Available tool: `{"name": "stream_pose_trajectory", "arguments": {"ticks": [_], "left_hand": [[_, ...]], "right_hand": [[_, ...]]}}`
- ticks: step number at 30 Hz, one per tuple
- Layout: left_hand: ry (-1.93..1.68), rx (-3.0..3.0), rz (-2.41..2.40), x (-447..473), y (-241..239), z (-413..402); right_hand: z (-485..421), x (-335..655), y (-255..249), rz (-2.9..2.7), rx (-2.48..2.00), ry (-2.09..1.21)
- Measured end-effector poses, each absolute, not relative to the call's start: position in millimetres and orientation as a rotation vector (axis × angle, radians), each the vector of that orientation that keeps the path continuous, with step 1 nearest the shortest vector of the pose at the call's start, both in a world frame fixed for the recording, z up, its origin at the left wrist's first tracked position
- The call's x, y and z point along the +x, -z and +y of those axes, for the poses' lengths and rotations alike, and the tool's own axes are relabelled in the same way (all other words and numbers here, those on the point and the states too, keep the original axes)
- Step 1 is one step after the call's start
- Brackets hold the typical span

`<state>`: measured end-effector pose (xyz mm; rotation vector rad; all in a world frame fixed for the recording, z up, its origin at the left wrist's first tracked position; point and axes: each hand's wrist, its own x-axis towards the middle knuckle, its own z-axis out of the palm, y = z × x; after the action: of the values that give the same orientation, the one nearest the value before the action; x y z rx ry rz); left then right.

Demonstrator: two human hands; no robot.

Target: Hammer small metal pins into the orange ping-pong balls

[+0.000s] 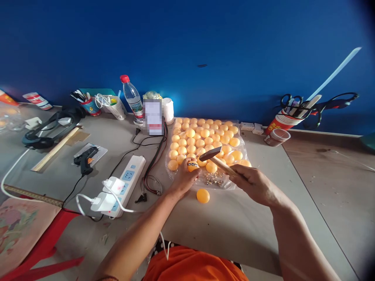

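Observation:
Fingers of my left hand [187, 177] are closed around an orange ball [193, 166] that has a row of small shiny studs across it. My right hand [254, 182] grips the wooden handle of a hammer [210, 153], whose dark head hangs in the air just up and right of that ball. Beneath both hands lies a clear plastic bag [243, 148] full of orange balls. A small heap of metal studs [213, 179] rests on the bag's near part. One loose orange ball [203, 196] sits on the table in front of it.
Left of my arm is a white power strip [129, 177] with plugged-in chargers and cables. A glue gun [85, 159], a wooden strip [57, 150] and a black headset [52, 127] lie farther left. A water bottle [133, 99] and a red tool cup [281, 121] stand along the blue wall.

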<state>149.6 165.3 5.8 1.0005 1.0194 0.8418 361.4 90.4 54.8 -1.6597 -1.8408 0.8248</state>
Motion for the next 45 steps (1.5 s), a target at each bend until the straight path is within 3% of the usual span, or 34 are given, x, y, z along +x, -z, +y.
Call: {"name": "stream_pose_trajectory", "arguments": {"ticks": [10, 45], "left_hand": [[-0.926, 0.630, 0.729, 147.2, -10.1, 165.1], [-0.907, 0.761, 0.758, 148.4, -13.9, 162.8]], "right_hand": [[91.7, 356.3, -50.5, -1.855, -1.679, -0.827], [91.6, 347.9, -53.6, -1.775, -1.656, -0.938]]}}
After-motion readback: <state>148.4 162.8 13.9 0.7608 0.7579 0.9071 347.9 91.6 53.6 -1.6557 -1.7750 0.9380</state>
